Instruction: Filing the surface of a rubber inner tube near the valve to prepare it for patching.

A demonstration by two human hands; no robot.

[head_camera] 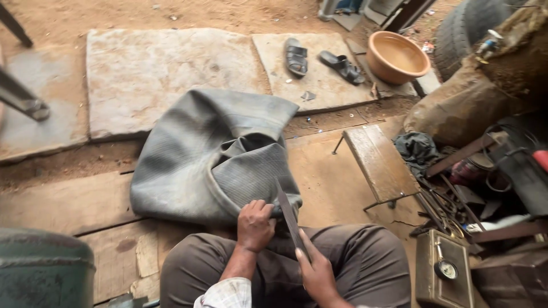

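Note:
A large grey rubber inner tube (211,154) lies folded and deflated on the wooden floor in front of my knees. My left hand (255,224) pinches its near edge, fingers closed on the rubber. My right hand (315,271) holds a long flat metal blade (288,214), whose tip rests against the tube beside my left hand. My brown trousers (365,262) fill the bottom of the view.
A small wooden bench (379,162) stands to the right. Beyond it lie scrap tools, a dark rag (418,149) and a box with a gauge (444,268). Two sandals (319,60) and an orange basin (398,56) sit on stone slabs. A tyre (465,28) is at top right, a green drum (45,268) at bottom left.

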